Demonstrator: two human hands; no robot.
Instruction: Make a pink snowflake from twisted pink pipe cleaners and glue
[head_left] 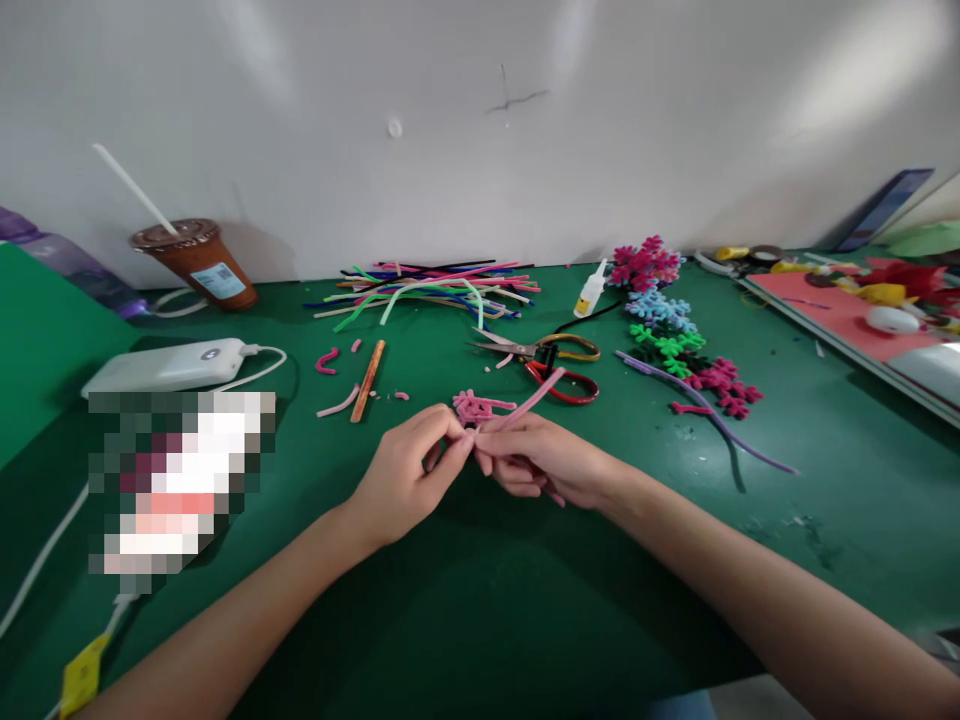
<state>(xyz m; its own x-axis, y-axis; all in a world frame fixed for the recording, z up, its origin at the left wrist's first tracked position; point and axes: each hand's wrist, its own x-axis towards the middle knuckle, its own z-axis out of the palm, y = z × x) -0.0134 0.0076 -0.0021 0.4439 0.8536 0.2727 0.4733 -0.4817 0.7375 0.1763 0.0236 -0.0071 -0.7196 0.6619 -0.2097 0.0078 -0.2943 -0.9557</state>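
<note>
Both hands meet over the green table, fingertips close together. My left hand (415, 463) pinches the near end of a pink pipe-cleaner shape (478, 405), which has looped and branching pieces. My right hand (541, 455) is closed round a pale pink pipe cleaner (541, 392) that slants up and to the right from its fingers. The fingers hide where the two pieces meet. Just beyond lie scissors with gold and red handles (574, 385). Left of the hands are a brown stick (368, 382) and several cut pink bits, one of them a curled magenta piece (327, 361).
Loose pipe cleaners (435, 290) lie along the wall beside a small glue bottle (591, 289). Finished branching shapes (664, 315) and a purple pipe cleaner (720, 415) are at right. A drink cup (206, 265), white power bank (165, 365) and cables stand left.
</note>
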